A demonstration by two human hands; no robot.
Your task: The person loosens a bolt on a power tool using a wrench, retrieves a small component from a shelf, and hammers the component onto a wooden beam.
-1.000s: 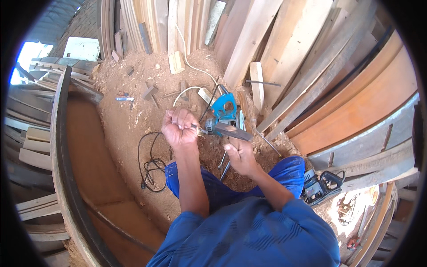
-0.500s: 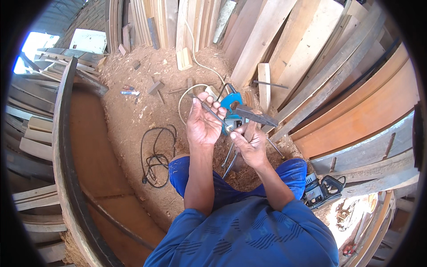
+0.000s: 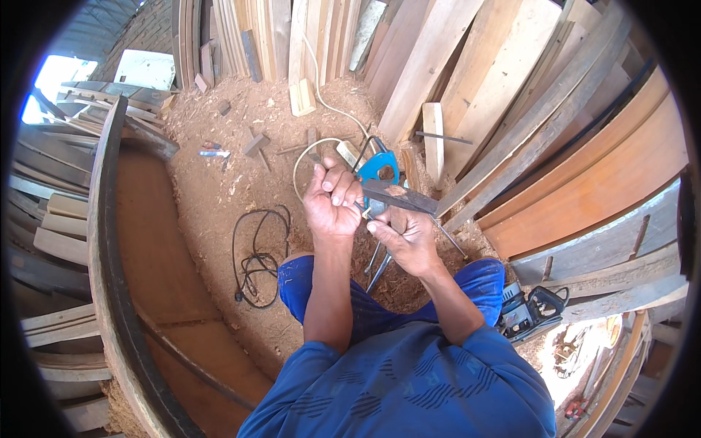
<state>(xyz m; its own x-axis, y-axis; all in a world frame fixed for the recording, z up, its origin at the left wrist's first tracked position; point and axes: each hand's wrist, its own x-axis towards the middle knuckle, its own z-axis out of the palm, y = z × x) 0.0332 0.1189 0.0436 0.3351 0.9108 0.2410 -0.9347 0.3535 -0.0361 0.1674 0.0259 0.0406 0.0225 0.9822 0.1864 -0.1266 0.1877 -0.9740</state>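
My left hand (image 3: 332, 204) is raised in front of me with its fingers curled round a thin dark metal rod, mostly hidden in the palm. The rod's end meets the fingertips of my right hand (image 3: 409, 239). That hand is closed on a hammer with a long dark head (image 3: 403, 197); a pale wooden patch shows on the head's top, and the handle is hidden below. Behind the hands, a blue power tool (image 3: 381, 166) stands on the ground, partly covered by them.
Sawdust covers the ground (image 3: 212, 175). A black cord (image 3: 255, 270) lies coiled left of my knees; a wooden mallet (image 3: 255, 144) lies further off. A curved boat-like frame (image 3: 102, 241) rises at left. Planks (image 3: 438, 73) lean behind and right. Another power tool (image 3: 526, 314) sits by my right knee.
My left fingers have curled over the rod, which lay across the more open hand before. The hammer head has shifted left and down, nearer my left hand.
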